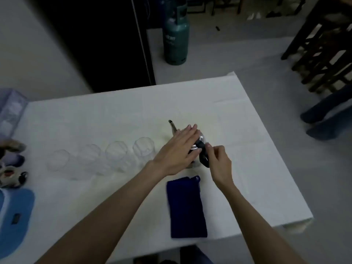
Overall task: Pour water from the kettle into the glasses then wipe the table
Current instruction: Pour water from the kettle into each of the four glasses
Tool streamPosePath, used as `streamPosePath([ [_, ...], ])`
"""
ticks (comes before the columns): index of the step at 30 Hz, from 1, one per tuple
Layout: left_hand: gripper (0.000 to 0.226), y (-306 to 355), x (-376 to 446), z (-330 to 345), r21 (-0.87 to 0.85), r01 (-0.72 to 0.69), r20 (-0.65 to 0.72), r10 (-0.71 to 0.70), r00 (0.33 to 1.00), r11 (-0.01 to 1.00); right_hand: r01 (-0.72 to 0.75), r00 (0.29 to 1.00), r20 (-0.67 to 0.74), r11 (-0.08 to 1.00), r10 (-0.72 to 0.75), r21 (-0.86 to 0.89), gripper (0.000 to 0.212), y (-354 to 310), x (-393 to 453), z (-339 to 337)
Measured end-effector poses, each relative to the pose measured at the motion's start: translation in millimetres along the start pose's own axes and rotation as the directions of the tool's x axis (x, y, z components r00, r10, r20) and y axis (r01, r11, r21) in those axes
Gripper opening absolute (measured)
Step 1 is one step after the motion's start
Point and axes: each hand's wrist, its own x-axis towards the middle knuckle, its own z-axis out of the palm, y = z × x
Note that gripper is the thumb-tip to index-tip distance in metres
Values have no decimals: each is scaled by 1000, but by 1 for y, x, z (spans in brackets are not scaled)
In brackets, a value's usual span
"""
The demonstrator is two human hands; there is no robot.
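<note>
A small polished-metal kettle (198, 141) with a thin curved spout (172, 126) and a black handle (203, 156) stands upright on the white cloth-covered table (247, 159), right of centre. The spout points to the far left. The left hand (178, 150) lies flat across the kettle's lid, its fingers (190, 130) straight and together, pressing down without curling round anything. The right hand (219, 161) is at the near right of the kettle; its thumb and curled fingers pinch the black handle.

Four clear, empty drinking glasses (116, 154) stand in a row on the table to the left of the kettle. The rightmost glass (143, 149) is just beside the left hand; whether they touch cannot be told, as the view is blurred.

A dark blue rectangular folded cloth (185, 206) lies flat on the table near the person, just near of the kettle and between the two forearms, apart from both hands.

At the table's left edge lie a light blue rounded object (15, 216) and several small dark-and-white items (13, 177), too blurred to identify. On the grey floor beyond the table stands a teal metal gas cylinder (176, 35). Dark wooden furniture (323, 50) occupies the far right.
</note>
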Motion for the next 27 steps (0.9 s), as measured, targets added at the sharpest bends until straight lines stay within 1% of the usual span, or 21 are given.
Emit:
streamPosePath([
  [2, 60, -2, 11, 2, 91, -13, -10, 14, 1000, 996, -55, 998, 0, 998, 55, 37, 46, 2, 7, 2],
  [4, 59, -4, 16, 5, 128, 19, 6, -20, 1000, 992, -74, 997, 29, 996, 72, 57, 49, 10, 10, 6],
  [8, 59, -13, 13, 14, 123, 4, -2, -4, 1000, 992, -43, 993, 117, 993, 29, 114, 50, 18, 17, 9],
  [12, 61, -18, 11, 19, 82, -13, 7, 13, 1000, 997, -132, 983, 159, 957, 92, 259, 48, 16, 22, 9],
  [16, 62, -17, 12, 22, 42, 11, -3, -10, 1000, 999, -199, 980, 102, 892, 172, 407, 51, 11, 22, 18],
  [19, 60, -15, 12, 22, 6, 28, -4, -28, 1000, 1000, -193, 980, 50, 865, 193, 462, 49, 11, 22, 21],
  [21, 59, -12, 14, 22, -12, 37, -4, -37, 999, 999, -181, 980, 11, 860, 200, 478, 43, 13, 25, 19],
  [24, 63, -2, 17, 23, -18, 33, -3, -33, 999, 999, -166, 980, -12, 849, 199, 502, 27, 16, 26, 12],
  [27, 65, 8, 15, 23, -10, 12, -16, -13, 1000, 1000, -163, 981, -3, 842, 192, 514, 38, 16, 24, 3],
])
